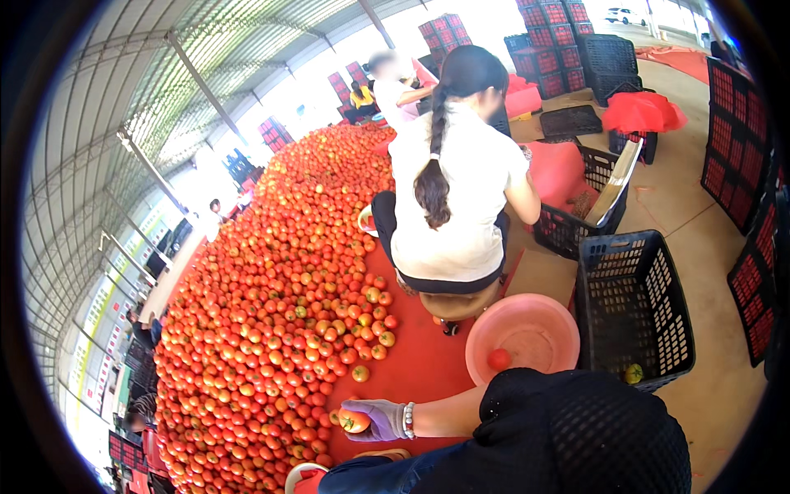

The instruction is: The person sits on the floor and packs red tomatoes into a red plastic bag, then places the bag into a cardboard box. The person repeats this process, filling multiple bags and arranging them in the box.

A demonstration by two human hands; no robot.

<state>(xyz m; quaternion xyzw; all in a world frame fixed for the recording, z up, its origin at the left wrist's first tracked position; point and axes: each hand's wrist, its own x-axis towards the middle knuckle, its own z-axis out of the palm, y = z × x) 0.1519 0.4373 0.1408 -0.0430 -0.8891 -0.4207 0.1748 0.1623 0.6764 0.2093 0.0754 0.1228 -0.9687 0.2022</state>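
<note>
My right hand point(375, 420), in a purple-grey glove with a beaded bracelet at the wrist, holds an orange-red tomato point(353, 420) at the edge of a large heap of tomatoes point(271, 333). My left hand is out of view. Beyond the hand, a greenish-orange tomato point(360, 373) lies apart on the red ground sheet point(401, 370). A pink plastic basin point(555, 333) with one red tomato point(499, 359) in it stands near my upper arm. Beside it is a black plastic crate point(636, 309) holding one green tomato point(633, 373).
A person in a white top point(457, 204) sits on a low stool point(463, 302) just ahead, beside a black crate with red lining point(558, 228). Others sit around the heap. Stacked crates point(734, 142) stand at the right. A white-rimmed container point(299, 475) is at the bottom, beside my jeans-clad leg.
</note>
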